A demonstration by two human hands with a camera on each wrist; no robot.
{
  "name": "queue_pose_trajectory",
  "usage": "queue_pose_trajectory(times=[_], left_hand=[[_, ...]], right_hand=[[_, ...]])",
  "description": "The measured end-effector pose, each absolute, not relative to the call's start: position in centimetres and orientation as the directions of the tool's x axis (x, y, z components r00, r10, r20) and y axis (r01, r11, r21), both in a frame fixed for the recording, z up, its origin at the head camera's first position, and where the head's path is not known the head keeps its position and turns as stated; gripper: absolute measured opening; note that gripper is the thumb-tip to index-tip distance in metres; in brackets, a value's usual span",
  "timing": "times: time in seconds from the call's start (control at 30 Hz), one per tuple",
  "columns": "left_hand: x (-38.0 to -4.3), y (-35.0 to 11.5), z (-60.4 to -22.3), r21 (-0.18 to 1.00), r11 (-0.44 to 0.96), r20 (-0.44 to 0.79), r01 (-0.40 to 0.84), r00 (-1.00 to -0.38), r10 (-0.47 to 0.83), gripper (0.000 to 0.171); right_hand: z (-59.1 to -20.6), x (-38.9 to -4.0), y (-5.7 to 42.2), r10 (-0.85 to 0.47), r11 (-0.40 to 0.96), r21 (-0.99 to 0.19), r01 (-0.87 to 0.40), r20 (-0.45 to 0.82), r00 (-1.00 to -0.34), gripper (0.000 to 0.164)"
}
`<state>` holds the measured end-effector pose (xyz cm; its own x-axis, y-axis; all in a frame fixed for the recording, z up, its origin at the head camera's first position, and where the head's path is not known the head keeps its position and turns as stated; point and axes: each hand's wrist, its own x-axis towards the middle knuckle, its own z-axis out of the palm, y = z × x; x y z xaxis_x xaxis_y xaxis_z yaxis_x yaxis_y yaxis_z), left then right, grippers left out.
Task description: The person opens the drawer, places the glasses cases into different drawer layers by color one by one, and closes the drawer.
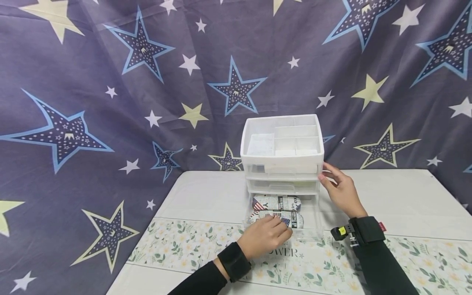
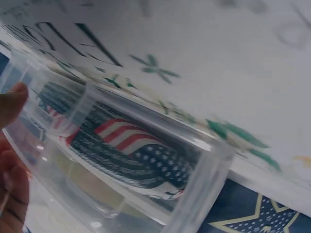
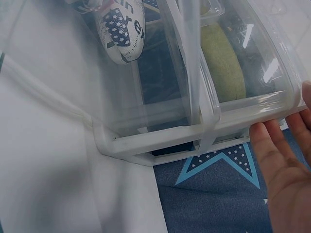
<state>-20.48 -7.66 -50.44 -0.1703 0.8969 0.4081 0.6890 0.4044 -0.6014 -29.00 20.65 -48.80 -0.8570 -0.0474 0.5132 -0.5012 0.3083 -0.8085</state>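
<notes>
A small white drawer unit [image 1: 282,159] with clear drawers stands on the table. Its bottom drawer [image 1: 311,221] is pulled out and holds two oblong, rounded items with newsprint and flag patterns: a rear one [image 1: 274,202] and a front one [image 1: 296,220]. My left hand [image 1: 264,237] grips the front of this drawer with curled fingers; its thumb [image 2: 14,99] shows at the clear wall in the left wrist view. My right hand [image 1: 341,190] rests its nearly straight fingers against the unit's right side. In the right wrist view, a yellow-green item [image 3: 221,63] shows through a drawer above.
The unit's top tray [image 1: 296,131] has several compartments. A floral runner [image 1: 184,241] crosses the white table [image 1: 210,188]. Behind the table hangs a dark star-patterned cloth [image 1: 206,41]. Each wrist wears a black band [image 1: 234,262].
</notes>
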Motion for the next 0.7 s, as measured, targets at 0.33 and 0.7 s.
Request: queue_pose_trajectory(times=[0.33, 0.7], left_hand=[[-19.9, -6.8, -50.4, -0.662, 0.439, 0.376, 0.607, -0.237, 0.896, 0.016], [-19.6, -6.1, -50.1, -0.700, 0.430, 0.302, 0.570, -0.309, 0.902, 0.022]], right_hand=[[-48.8, -29.1, 20.6, -0.044, 0.318, -0.802, -0.506, 0.521, -0.852, 0.053], [-48.8, -28.9, 20.4, -0.042, 0.320, -0.800, -0.508, 0.524, -0.851, 0.053]])
